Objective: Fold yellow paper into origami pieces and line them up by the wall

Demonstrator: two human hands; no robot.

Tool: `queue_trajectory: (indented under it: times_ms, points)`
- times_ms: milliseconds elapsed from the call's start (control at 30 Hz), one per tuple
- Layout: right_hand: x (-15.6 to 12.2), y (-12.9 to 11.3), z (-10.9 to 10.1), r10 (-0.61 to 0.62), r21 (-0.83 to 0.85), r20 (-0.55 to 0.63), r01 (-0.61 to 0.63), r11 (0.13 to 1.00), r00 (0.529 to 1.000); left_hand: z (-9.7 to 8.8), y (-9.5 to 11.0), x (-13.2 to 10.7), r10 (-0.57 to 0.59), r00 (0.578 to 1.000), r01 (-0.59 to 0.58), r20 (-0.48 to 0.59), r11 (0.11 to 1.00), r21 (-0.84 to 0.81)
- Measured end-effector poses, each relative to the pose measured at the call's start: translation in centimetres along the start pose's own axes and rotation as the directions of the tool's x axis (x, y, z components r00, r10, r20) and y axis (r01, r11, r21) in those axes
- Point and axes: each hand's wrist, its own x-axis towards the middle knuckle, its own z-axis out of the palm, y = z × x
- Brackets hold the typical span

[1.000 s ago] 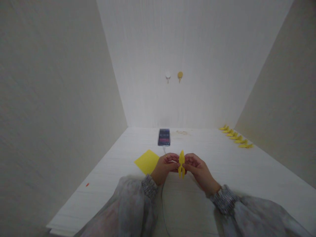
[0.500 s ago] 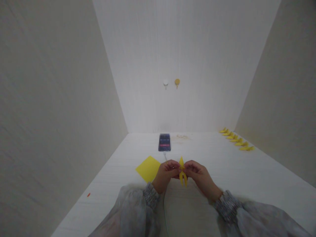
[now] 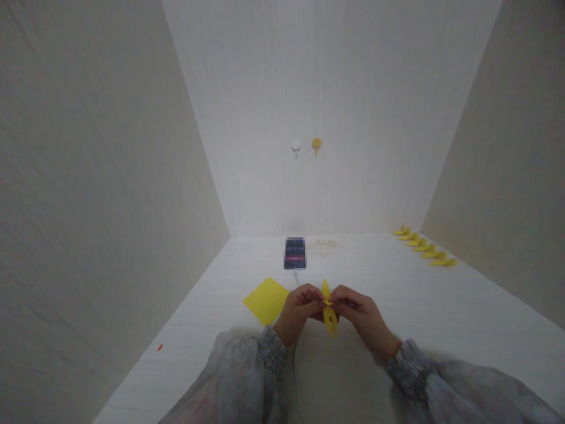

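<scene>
Between my hands is a piece of folded yellow paper (image 3: 329, 320), with one point standing up at the top and two narrow legs hanging below. My left hand (image 3: 301, 307) pinches its left side between thumb and fingers. From the right, my right hand (image 3: 355, 307) pinches the opposite side the same way. Some of the middle folds are hidden behind my fingertips. Left of my left hand, a flat square yellow sheet (image 3: 266, 301) lies turned on its corner, its right edge partly covered by that hand.
A phone (image 3: 295, 253) with a blurred screen lies near the back wall, a cable (image 3: 296, 377) running from it toward me. Several folded yellow paper figures (image 3: 426, 248) form a row at the back right. Two hooks (image 3: 316, 144) are on the wall. A small red mark (image 3: 159, 347) shows at left.
The two lower legs of the folded paper have come closer together and tilt slightly to the right. Both hands keep their pinch, with only a small shift.
</scene>
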Motion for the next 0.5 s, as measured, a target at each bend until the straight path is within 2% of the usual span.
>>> queue_trajectory:
  times_ms: [167, 500]
  points:
    - [0.00, 0.08, 0.01, -0.005, 0.013, -0.002, 0.005, 1.000, 1.000, -0.02, -0.05, -0.02, 0.002, 1.000, -0.002, 0.010, 1.000, 0.000]
    - [0.15, 0.77, 0.21, 0.104, 0.082, -0.065, -0.099, 0.992, 0.992, -0.01, -0.18, -0.06, 0.002, 1.000, -0.001, 0.015, 0.999, -0.047]
